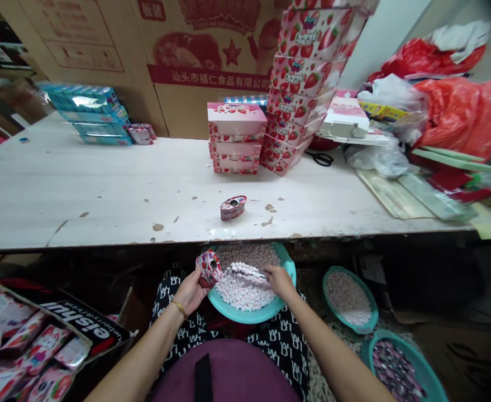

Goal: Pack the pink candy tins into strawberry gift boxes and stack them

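My left hand (191, 290) is closed around a small strawberry-print box (209, 268) with a dark round hole facing up. Close to its right, my right hand (279, 281) grips a scoop (262, 276) by the handle. White candies (245, 270) are heaped on the scoop, just beside the box. Beneath both hands, a turquoise basin (287, 267) full of small white and pale pink candies rests at my lap. Another small strawberry box (233, 208) with a hole on top stands on the table near its front edge.
Strawberry-print cartons (237, 139) stand stacked on the white table (115, 192), beside a taller stack (294, 84). Blue wrapped packs (96, 114) sit left, scissors (321, 158) and plastic bags (458, 111) right. On the floor are two more basins (376, 315) and an open carton (81, 321) of packages.
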A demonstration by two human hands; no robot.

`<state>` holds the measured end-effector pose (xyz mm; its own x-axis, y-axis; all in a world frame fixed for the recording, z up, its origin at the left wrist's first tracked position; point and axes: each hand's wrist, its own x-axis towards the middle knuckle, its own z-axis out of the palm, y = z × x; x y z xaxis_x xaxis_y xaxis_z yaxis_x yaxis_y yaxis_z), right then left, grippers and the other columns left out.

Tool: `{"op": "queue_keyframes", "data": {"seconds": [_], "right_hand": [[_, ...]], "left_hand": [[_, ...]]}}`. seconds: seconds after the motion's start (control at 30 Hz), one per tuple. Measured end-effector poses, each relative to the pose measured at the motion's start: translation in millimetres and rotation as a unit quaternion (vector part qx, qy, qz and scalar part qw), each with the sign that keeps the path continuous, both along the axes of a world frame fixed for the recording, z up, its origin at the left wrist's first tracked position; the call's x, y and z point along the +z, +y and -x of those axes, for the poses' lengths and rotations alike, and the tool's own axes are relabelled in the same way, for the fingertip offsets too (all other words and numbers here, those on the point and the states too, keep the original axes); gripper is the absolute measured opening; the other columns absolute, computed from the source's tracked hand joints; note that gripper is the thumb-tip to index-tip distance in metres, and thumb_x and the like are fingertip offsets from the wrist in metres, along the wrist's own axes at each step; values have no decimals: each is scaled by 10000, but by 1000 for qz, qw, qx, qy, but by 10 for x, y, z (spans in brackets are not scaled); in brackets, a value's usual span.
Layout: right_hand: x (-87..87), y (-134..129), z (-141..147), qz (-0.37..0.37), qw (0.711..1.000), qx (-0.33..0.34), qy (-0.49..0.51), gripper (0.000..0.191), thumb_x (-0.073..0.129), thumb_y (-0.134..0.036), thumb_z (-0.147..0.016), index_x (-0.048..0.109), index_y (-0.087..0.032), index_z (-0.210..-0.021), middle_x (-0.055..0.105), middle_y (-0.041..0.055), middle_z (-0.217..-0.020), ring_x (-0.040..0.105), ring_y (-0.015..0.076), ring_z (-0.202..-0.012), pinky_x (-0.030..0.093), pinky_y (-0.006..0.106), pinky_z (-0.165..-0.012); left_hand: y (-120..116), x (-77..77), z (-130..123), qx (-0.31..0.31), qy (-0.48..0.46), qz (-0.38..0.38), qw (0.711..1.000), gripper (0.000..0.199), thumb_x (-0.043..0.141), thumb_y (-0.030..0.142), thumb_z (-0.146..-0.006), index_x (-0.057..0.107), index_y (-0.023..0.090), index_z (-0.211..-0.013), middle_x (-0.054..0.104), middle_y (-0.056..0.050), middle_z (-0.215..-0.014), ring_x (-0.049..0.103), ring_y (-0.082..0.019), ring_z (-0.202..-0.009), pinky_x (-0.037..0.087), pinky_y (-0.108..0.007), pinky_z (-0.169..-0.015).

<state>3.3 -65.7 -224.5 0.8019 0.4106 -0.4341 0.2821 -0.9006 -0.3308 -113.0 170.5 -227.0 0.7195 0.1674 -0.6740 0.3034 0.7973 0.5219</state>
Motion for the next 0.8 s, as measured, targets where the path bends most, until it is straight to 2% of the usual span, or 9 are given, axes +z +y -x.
{"op": "queue_keyframes", "data": {"seconds": [0.1,0.17,0.3,0.43,0.53,0.6,0.7,0.8], "right_hand": [[358,-58,-52,-66,998,19,-13,281,399,-232,-831,649,-246,-959,669,10,-951,592,141,-881,406,209,-721],[633,-7,-54,-76,995,48,-38,277,406,-238,-825,652,-263,-950,667,7,-957,591,155,-893,409,225,-728],[1111,241,13,34,985,137,-101,320,392,-129,-774,650,-266,-906,662,31,-911,603,193,-849,418,265,-681],[1406,513,107,107,962,211,-136,279,385,-92,-751,645,-167,-821,651,94,-826,619,214,-759,426,280,-635],[1543,559,95,119,955,233,-140,260,390,-96,-759,642,-137,-811,648,114,-826,621,213,-752,429,282,-638],[1588,487,27,110,962,212,-136,268,393,-115,-778,641,-160,-866,650,103,-868,616,205,-788,429,282,-662],[1546,353,-76,16,985,138,-104,265,399,-297,-844,613,-246,-992,651,54,-951,598,187,-866,423,278,-707],[1400,386,-4,-76,993,67,-60,379,480,-519,-770,582,-267,-1034,660,29,-913,598,186,-828,418,265,-673]], "left_hand": [[-109,36,-62,4,-4,-8,1000,238,468,327,-848,593,139,-923,670,-72,-829,631,-137,-684,526,-268,-637],[-204,58,-108,0,-3,-1,1000,247,472,334,-845,590,132,-921,672,-70,-810,633,-137,-670,524,-263,-615],[-363,46,-166,-24,-6,29,999,264,457,351,-848,582,134,-934,674,-64,-810,630,-131,-640,513,-245,-574],[-426,-13,-157,-24,-8,53,998,267,453,364,-847,572,140,-932,671,-62,-800,630,-135,-633,512,-254,-581],[-403,-35,-124,-13,-2,73,997,252,466,350,-843,574,135,-920,667,-63,-788,624,-131,-624,510,-255,-589],[-366,-35,-100,-2,-1,95,995,248,472,340,-843,577,125,-910,663,-68,-775,618,-131,-617,508,-261,-596],[-345,-11,-84,14,-2,153,988,245,477,329,-841,580,109,-870,657,-81,-758,622,-147,-642,507,-288,-642],[-431,77,-103,28,-22,201,979,235,483,314,-841,587,103,-851,658,-92,-794,624,-158,-699,499,-312,-715]]}}
